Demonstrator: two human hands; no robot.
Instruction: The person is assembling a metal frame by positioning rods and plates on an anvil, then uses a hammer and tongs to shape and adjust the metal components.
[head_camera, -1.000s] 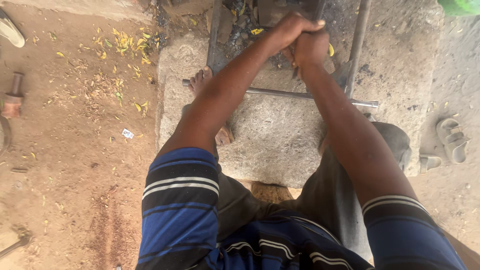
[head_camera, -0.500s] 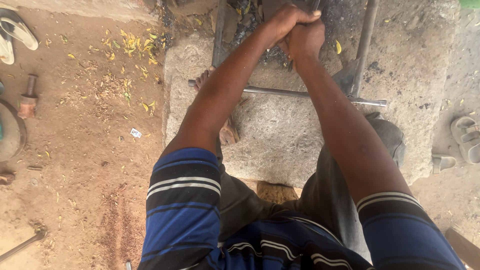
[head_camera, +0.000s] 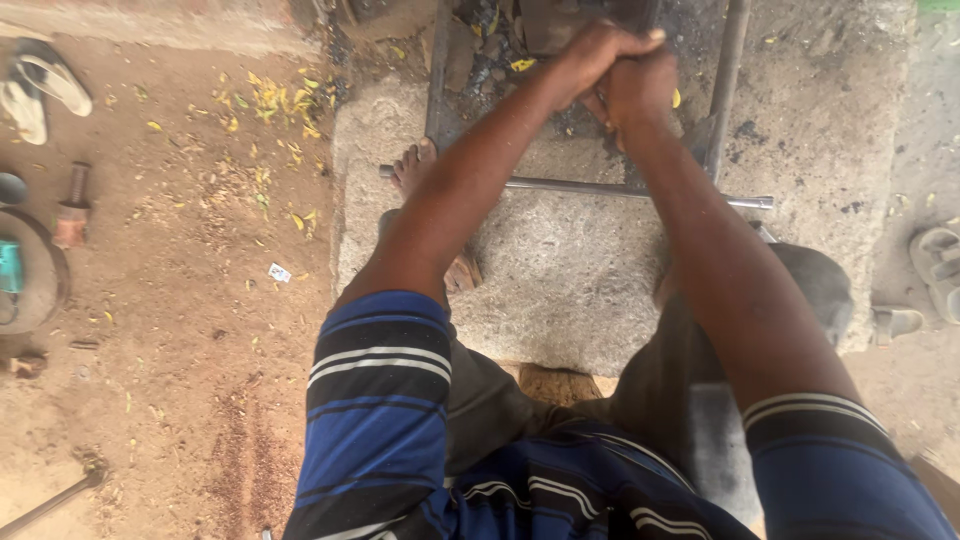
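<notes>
My left hand (head_camera: 590, 55) and my right hand (head_camera: 640, 95) are clenched together at the top of the view, with both arms stretched out. They seem to grip a dark bar (head_camera: 650, 15) that runs off the top edge; most of it is hidden by the fingers. Below the fists a thin metal rod (head_camera: 620, 189) lies across a rough stone slab (head_camera: 560, 280). My bare foot (head_camera: 413, 165) rests on the slab next to the rod's left end. I wear a blue striped shirt.
An upright metal pipe (head_camera: 727, 80) stands right of the fists and a dark flat bar (head_camera: 437, 70) stands to their left. Sandals (head_camera: 40, 90) and a hammer (head_camera: 72, 205) lie on the dirt at left. More sandals (head_camera: 935, 270) lie at right. Yellow leaves (head_camera: 275, 100) are scattered about.
The fists stay clenched together and have shifted slightly toward the top of the view. The view has drifted, so more of the dirt, the sandals and the hammer shows at left.
</notes>
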